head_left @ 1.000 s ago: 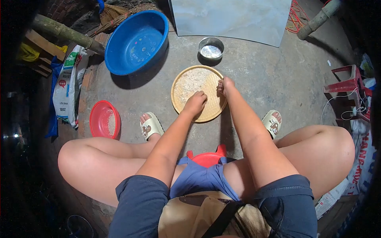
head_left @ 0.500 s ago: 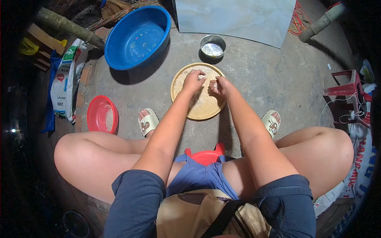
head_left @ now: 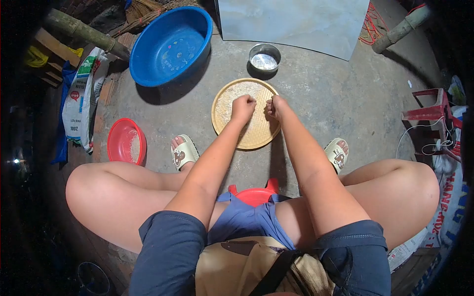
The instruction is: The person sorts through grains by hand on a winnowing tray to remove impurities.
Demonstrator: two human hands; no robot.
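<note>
A round woven bamboo tray (head_left: 256, 138) lies on the floor in front of me, with pale grains that look like rice (head_left: 247, 89) spread over its left and far parts. Above the tray's middle is my left hand (head_left: 243, 107), its fingers curled together at the tips. Close by, my right hand (head_left: 278, 107) hovers over the tray's right side with bent fingers drawn in. Whatever either hand pinches is too small to make out. Just beyond the tray stands a round metal bowl (head_left: 264, 52) with something whitish at its bottom.
A large blue basin (head_left: 170, 49) sits at the far left. Nearer on the left, a red basin (head_left: 113, 143) holds pale grains. A printed white sack (head_left: 79, 111) leans behind it. A grey panel (head_left: 291, 24) lies at the back; a red plastic stool (head_left: 429, 113) stands right.
My left hand's fingers have curled inward from a more open shape. My right hand has turned slightly, its fingers still bent. The tray and bowls stay in place.
</note>
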